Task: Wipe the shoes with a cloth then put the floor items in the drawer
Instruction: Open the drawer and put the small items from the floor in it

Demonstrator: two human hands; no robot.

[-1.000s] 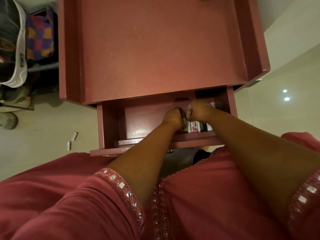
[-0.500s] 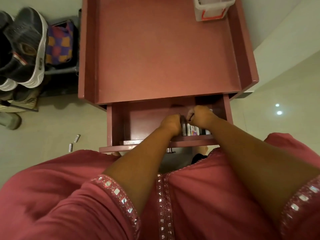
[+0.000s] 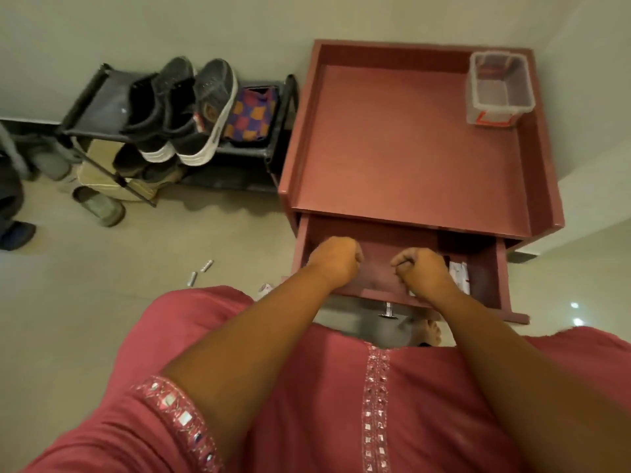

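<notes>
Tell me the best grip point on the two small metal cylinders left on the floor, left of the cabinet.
Take each of the two small cylinders across its middle, coming straight down from above. They lie flat on bare floor, slightly apart, long sides exposed, so thumb and finger can probably close across the narrow width. Both hands, left and right, are over the open drawer.

Pink tunic, mirror-work trim on sleeve cuff and front placket.
</notes>
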